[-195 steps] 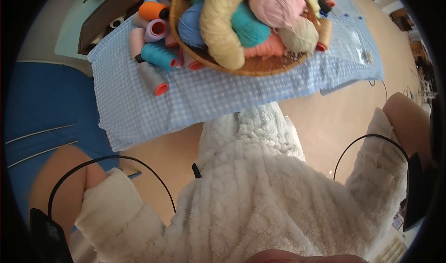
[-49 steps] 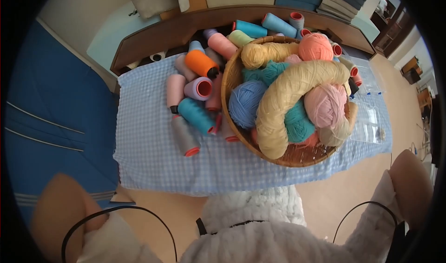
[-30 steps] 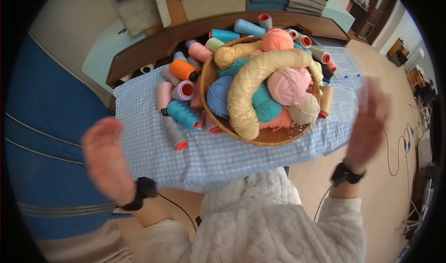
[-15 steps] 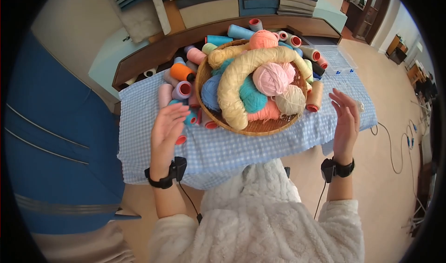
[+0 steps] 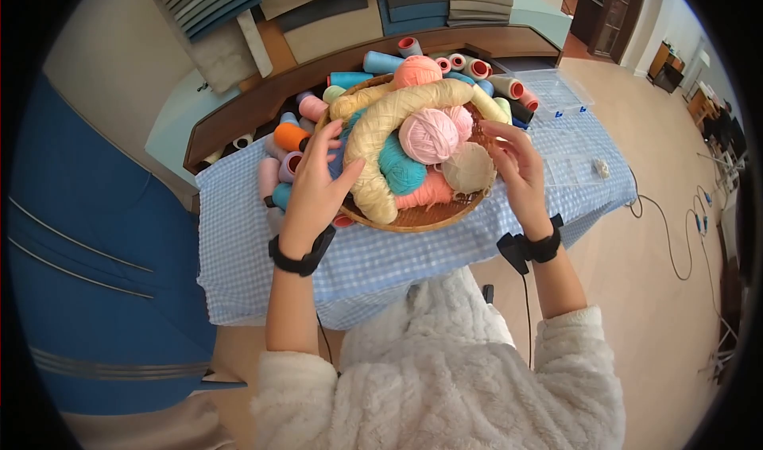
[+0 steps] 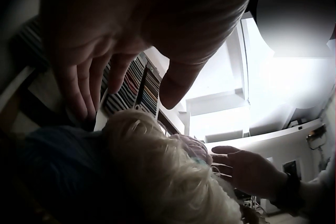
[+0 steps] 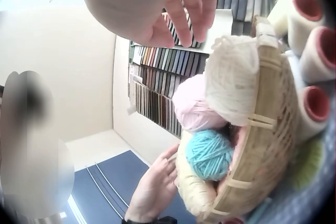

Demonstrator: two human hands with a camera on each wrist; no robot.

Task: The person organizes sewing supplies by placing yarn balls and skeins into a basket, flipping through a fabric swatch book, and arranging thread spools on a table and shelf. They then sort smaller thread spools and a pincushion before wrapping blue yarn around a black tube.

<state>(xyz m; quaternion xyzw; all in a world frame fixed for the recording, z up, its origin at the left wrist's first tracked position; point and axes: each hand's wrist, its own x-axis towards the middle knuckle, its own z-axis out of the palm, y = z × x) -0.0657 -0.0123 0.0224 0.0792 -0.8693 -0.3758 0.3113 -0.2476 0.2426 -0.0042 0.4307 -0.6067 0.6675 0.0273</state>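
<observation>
On the far left, two thin rods (image 5: 83, 234) lie on a big blue cloth (image 5: 95, 323). Next comes the table, which has a blue and white checked cloth (image 5: 373, 263) on it. Near its left side there is one pink spool (image 5: 269, 178), one purple spool (image 5: 291, 166) and one orange spool (image 5: 292, 137), with more spools partly hidden. The left hand (image 5: 315, 184) is by the left side of the round basket (image 5: 421, 226). Its arm reaches up and forward, its fingers point away and bend a little, and its thumb sticks out to the right. Its grip is open, with nothing in it. The basket sits in the middle of the table, full of soft yarn. In it I can count one blue ball (image 5: 336, 161), partly behind the left hand, one long, bent cream roll (image 5: 369, 152), one round teal ball (image 5: 403, 164), two pink balls (image 5: 429, 136) and one off-white ball (image 5: 467, 168). One peach ball (image 5: 418, 71) is at the back, and some peach yarn (image 5: 427, 191) is at the front. The right hand (image 5: 518, 172) is by the right side, near the off-white ball. Its arm goes up and its fingers lean in to the left. Its grip is open and empty too. Each wrist has one black band (image 5: 303, 253).
</observation>
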